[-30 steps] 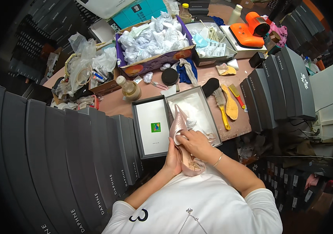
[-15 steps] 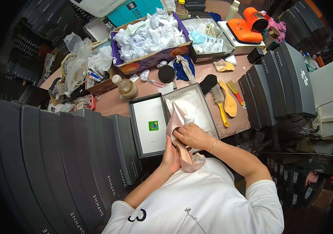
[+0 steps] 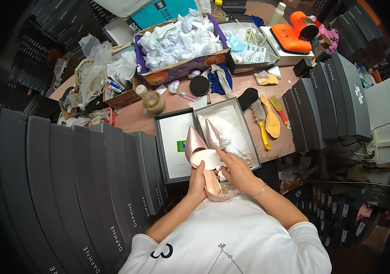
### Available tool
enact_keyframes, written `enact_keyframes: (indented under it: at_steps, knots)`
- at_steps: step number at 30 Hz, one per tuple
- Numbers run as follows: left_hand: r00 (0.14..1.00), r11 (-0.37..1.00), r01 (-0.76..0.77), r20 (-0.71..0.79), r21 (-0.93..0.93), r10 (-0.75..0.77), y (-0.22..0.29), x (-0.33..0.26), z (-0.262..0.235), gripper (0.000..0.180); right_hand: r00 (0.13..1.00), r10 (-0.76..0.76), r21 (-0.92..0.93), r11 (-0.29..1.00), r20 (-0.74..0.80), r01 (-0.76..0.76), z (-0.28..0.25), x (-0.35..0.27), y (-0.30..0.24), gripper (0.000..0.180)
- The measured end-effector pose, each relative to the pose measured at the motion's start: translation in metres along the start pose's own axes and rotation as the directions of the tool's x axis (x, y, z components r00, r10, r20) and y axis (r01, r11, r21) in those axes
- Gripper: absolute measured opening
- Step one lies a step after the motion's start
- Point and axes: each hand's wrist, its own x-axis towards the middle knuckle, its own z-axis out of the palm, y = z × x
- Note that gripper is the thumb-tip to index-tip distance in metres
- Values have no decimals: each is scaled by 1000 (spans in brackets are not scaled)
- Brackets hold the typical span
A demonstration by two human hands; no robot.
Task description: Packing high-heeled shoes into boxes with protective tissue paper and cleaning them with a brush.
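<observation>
A glittery pink pointed shoe (image 3: 193,140) with an ankle strap is held by my left hand (image 3: 197,183), whose fingers wrap its side, toe pointing away from me. A flat white oval piece (image 3: 207,158) lies at the shoe's opening, just behind the toe. My right hand (image 3: 240,172) grips that piece's right edge with fingers and thumb. Beyond my hands, the matching pink shoe (image 3: 211,132) rests on white tissue (image 3: 227,119) inside an open grey shoebox (image 3: 248,130). The box's lid side (image 3: 170,137) bears a white panel with a small green picture.
Grey shoeboxes (image 3: 80,182) stand in a row at my left; more boxes (image 3: 341,100) stand at right. Brushes (image 3: 260,119), an insole (image 3: 272,116), a glass bottle (image 3: 151,101) and a carton of crumpled tissue (image 3: 181,41) lie around the pink tabletop.
My right hand has come out of the shoe's opening and now holds a white oval piece there. The held shoe has shifted slightly left, uncovering the other shoe in the box.
</observation>
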Motion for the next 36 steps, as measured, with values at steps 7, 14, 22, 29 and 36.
enact_keyframes:
  at_steps: [7, 14, 22, 29, 36]
  knots:
    - [978, 986, 151, 158, -67, -139, -7, 5, -16, 52, 894, -318, -399, 811, 314, 429, -18, 17, 0, 26]
    - [971, 989, 75, 234, -125, -44, -15, -6, 9, 63, 961, -45, -379, 913, 274, 151, 36, 36, 7, 13]
    - [974, 979, 203, 108, -28, -199, -11, 8, -15, 57, 915, 367, -262, 912, 170, -317, 0, 61, 106, 45]
    - [993, 983, 95, 78, -160, -83, 5, 7, -2, 71, 922, 330, 102, 929, 203, -355, -23, 40, 84, 45]
    - [983, 994, 82, 170, -74, -68, -1, 7, 14, 84, 998, -55, -76, 996, 11, 56, 13, 37, 11, 32]
